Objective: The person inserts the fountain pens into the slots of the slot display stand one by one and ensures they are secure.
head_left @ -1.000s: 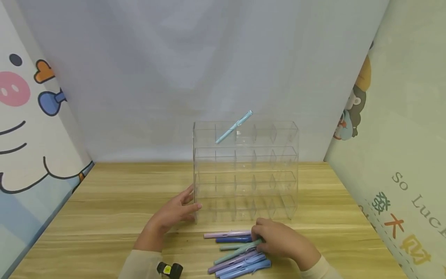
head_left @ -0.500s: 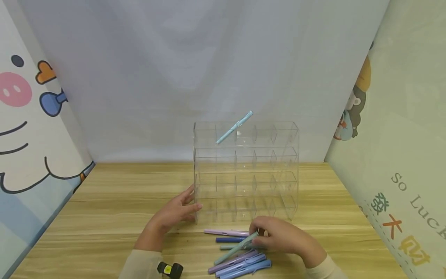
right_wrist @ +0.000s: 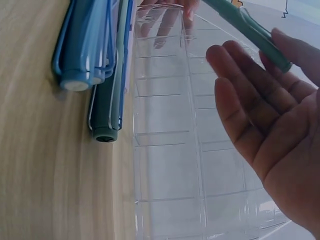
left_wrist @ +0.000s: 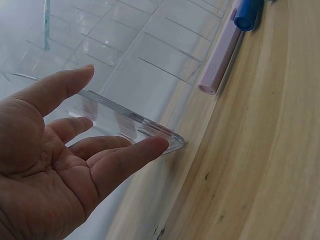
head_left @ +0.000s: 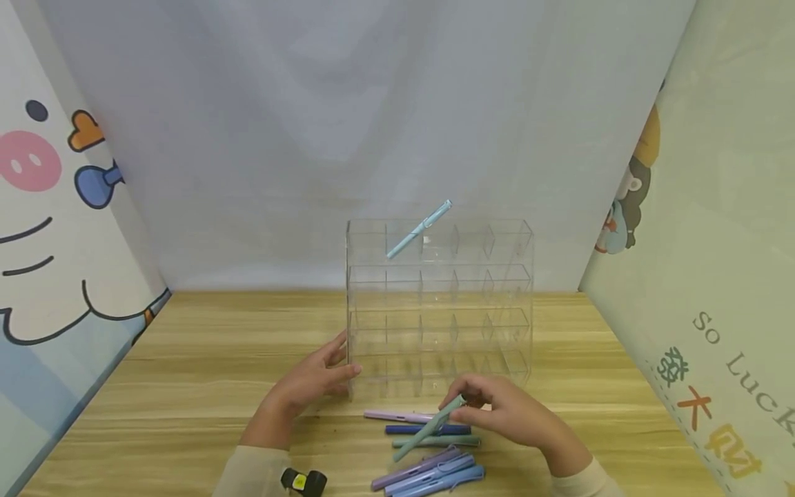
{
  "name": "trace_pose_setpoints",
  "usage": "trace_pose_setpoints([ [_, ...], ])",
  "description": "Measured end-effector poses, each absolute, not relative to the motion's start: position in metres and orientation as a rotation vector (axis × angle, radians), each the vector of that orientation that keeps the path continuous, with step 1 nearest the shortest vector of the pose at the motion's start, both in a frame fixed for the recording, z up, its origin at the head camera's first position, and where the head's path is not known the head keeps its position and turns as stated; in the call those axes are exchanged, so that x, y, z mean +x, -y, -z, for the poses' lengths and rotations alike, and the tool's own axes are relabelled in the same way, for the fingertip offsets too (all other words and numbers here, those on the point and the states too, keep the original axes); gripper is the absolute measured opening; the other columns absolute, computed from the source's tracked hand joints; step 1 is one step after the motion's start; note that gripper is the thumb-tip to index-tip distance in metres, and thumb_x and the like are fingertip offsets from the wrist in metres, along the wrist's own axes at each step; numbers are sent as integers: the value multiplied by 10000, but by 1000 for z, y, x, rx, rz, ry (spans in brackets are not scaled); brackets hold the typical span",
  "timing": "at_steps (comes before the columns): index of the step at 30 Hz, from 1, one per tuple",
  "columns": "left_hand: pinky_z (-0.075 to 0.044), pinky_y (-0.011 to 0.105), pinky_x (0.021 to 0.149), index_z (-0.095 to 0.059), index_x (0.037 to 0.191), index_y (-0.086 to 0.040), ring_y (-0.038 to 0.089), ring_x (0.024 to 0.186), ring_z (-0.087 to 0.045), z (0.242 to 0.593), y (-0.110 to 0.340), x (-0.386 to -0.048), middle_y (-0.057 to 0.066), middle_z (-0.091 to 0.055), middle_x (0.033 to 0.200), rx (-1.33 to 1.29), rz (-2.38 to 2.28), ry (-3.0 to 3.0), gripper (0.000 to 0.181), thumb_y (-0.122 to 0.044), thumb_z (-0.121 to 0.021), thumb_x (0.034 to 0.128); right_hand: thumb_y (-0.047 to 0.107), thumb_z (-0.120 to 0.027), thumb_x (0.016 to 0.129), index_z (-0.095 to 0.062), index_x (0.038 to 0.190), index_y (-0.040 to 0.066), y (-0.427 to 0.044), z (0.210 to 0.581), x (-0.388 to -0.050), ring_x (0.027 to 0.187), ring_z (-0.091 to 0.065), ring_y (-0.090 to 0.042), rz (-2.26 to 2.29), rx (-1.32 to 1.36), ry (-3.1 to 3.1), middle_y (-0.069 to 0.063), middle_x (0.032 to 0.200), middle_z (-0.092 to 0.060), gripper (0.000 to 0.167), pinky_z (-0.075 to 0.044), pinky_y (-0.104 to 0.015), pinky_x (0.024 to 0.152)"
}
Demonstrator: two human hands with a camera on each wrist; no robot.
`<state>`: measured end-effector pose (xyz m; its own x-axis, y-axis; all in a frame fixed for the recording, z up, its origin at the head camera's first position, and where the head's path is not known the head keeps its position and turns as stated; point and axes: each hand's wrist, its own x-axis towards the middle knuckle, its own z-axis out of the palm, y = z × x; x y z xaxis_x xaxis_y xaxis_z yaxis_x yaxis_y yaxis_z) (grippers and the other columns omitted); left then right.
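Observation:
A clear compartment rack (head_left: pixel 438 276) stands upright on the table, a light blue pen (head_left: pixel 419 229) lying slanted in its top row. At the rack's lower left side is my left hand (head_left: pixel 307 379), thumb at the front edge and fingers beside the side wall; the left wrist view shows them spread loosely around that edge. My right hand (head_left: pixel 506 411) pinches a green pen (head_left: pixel 430 429) near one end between thumb and fingers, tilted above the other pens. In the right wrist view the held green pen (right_wrist: pixel 250 32) crosses above the half-spread lower fingers.
Below the rack lie a pink pen (head_left: pixel 397 415), a dark blue pen (head_left: pixel 422 429) and another green pen (head_left: pixel 462 440). Nearer me are a purple pen (head_left: pixel 413 469) and blue pens (head_left: pixel 441 481). A black device (head_left: pixel 303 481) is at the left sleeve.
My right hand has lifted the green pen off the group and moved it slightly up and to the right, uncovering the other green pen. The left hand stays at the rack.

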<state>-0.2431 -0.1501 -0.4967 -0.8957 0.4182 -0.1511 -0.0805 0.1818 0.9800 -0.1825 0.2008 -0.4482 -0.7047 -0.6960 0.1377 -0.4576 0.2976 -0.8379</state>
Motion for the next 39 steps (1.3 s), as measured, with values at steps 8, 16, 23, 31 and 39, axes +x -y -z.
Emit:
trace_pose_setpoints([
  [8,-504,497,986,-109,1596,-236,419,1313,-483,497,150,-243,194,-158,1624,315,-1752,-2081,841,-294,-653,957,25,-524,1002,-557,1157,28,-210,441,-182,999,-688,-218,1662,-1067,-2057,-197,1116,-674,159,-578,-406,857],
  [16,-499,508,991,-114,1595,-254,428,1341,-446,497,150,-243,192,-158,1626,337,-1764,-2072,838,-296,-655,956,-31,-445,1016,-459,1236,-50,-220,436,-186,916,-702,-247,1797,-1054,-2046,-342,1049,-631,221,-597,-425,750],
  [23,-502,506,986,-112,1596,-244,430,1334,-453,498,150,-243,199,-163,1623,332,-1771,-2072,837,-281,-653,958,-29,-447,1014,-425,1308,9,-231,432,-189,883,-716,-304,1910,-966,-2049,-339,1035,-626,297,-598,-477,699],
  [31,-500,507,989,-108,1596,-236,422,1329,-464,497,150,-242,190,-169,1624,330,-1766,-2071,872,-324,-674,938,-44,-440,1012,-415,1341,41,-245,428,-195,916,-706,-286,2045,-904,-2111,-127,1056,-669,341,-600,-435,727],
  [39,-497,509,993,-116,1595,-250,421,1332,-460,496,150,-243,184,-173,1624,330,-1766,-2068,843,-291,-660,952,-36,-420,1024,-391,1392,81,-253,420,-195,922,-713,-238,2288,-843,-2107,-66,1015,-681,387,-606,-359,713],
])
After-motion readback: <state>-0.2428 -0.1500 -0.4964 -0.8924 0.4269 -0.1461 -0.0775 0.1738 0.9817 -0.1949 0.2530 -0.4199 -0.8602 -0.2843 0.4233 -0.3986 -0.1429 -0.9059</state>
